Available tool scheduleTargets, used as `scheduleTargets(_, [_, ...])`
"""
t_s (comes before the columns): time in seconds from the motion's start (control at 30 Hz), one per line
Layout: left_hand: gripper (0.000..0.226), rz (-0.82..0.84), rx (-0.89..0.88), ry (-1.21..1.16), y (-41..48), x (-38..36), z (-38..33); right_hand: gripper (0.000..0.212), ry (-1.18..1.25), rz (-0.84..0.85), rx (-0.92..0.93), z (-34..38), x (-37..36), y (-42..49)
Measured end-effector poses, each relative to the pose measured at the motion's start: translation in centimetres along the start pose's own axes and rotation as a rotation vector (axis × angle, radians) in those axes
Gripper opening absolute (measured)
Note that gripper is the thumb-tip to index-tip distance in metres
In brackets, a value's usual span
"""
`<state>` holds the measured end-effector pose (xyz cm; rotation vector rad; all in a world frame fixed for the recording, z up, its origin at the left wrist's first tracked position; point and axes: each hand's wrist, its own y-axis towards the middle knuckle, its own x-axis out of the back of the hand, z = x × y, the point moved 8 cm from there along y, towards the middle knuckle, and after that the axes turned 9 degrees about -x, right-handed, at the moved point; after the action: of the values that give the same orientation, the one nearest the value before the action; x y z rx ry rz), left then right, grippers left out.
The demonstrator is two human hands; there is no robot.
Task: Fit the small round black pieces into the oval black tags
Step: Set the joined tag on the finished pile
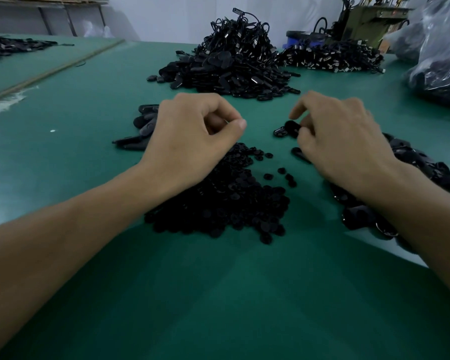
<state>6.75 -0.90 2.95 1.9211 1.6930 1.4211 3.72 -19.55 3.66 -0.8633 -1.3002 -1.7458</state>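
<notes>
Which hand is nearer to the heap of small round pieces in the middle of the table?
Left. The left hand is at the far edge of the heap, its wrist over it. The right hand is off to the right, pinching a tag.

One heap of small round black pieces (224,201) lies on the surface (218,294), too many to count, with about six loose pieces (281,170) just right of its far end. There are five piles of black tags: a near-left pile (143,126) just beyond the heap's left side, a near-right pile (413,162) just right of it, a big pile (226,71) well beyond it, a corded pile (330,58) beyond it rightward, and a distant pile (8,46) far beyond it leftward. Two grips show, the left grip (190,131) and the right grip (343,136); the right one pinches one oval tag (287,129), and one more single tag (298,152) lies between it and the heap.
</notes>
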Motion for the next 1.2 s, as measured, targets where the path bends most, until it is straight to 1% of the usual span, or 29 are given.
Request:
scheduleTargets(0.1, [0.018, 0.02, 0.065, -0.053, -0.1, -0.3, 0.1, 0.02, 0.238, 0.003, 0.1, 1.8, 0.0, -0.6])
scheduleTargets(0.23, [0.022, 0.067, 0.149, -0.17, -0.1, -0.9, 0.8, 0.015, 0.44, -0.054, 0.231, 3.5, 0.7, -1.5])
scheduleTargets(0.4, [0.017, 0.084, 0.237, -0.463, -0.3, -1.7, 0.9, 0.015, 0.64, -0.039, 0.268, 3.3, 0.8, -1.6])
scheduleTargets(0.47, [0.016, 0.076, 0.264, -0.53, -0.3, -1.8, 1.0, 0.016, 0.689, -0.036, 0.268, 3.2, 0.9, -1.5])
scheduleTargets(0.57, [0.011, 0.07, 0.288, -0.602, -0.3, -2.0, 1.1, 0.014, 0.825, 0.003, 0.224, 3.0, 0.6, -1.3])
scheduleTargets(0.67, [0.011, 0.06, 0.31, -0.661, -0.3, -1.9, 1.3, 0.006, 0.898, 0.119, 0.131, 2.6, -0.6, -0.9])
scheduleTargets(0.8, [0.017, 0.039, 0.329, -0.636, -0.3, -1.6, 2.0, 0.012, 0.945, 0.223, 0.014, 1.8, -1.9, -0.4])
scheduleTargets(0.93, [0.016, 0.053, 0.283, -0.583, -0.2, -1.6, 1.8, 0.013, 1.036, 0.318, -0.057, 1.5, -2.4, -0.4])
scheduleTargets(1.1, [0.007, 0.045, 0.287, -0.594, -0.3, -1.7, 1.8, 0.009, 1.131, 0.334, -0.098, 1.6, -2.4, -0.4])
scheduleTargets(1.2, [0.006, 0.043, 0.285, -0.598, -0.3, -1.7, 1.7, 0.01, 1.141, 0.335, -0.109, 1.6, -2.4, -0.5])
